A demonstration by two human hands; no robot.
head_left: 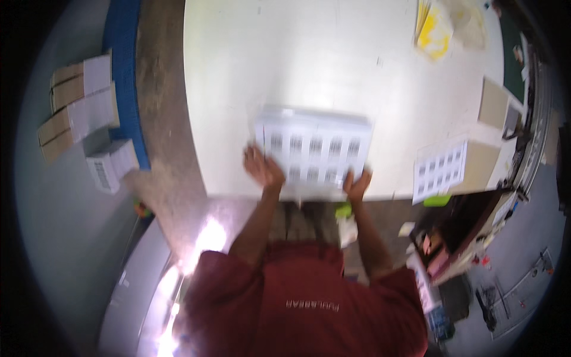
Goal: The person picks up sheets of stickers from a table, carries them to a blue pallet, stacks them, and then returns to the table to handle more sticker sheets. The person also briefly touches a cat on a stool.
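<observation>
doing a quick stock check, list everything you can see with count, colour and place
printed sheet stack: 1, white with dark blocks, between the grips
worktable: 1, white, centre
loose printed sheet: 1, white with dark blocks, worktable's near right corner
boards: at least 2, tan, worktable's right side
papers: several, yellow and whitish, far right
boxes: at least 2, brown and white, far left
platform: 1, blue, left
green object: 1, bright green, near edge, right
clutter: uncountable, mixed, lower right
shirt: 1, dark red, bottom centre
left grip: 1, bare, stack's left side
right grip: 1, bare, stack's near right corner
</observation>
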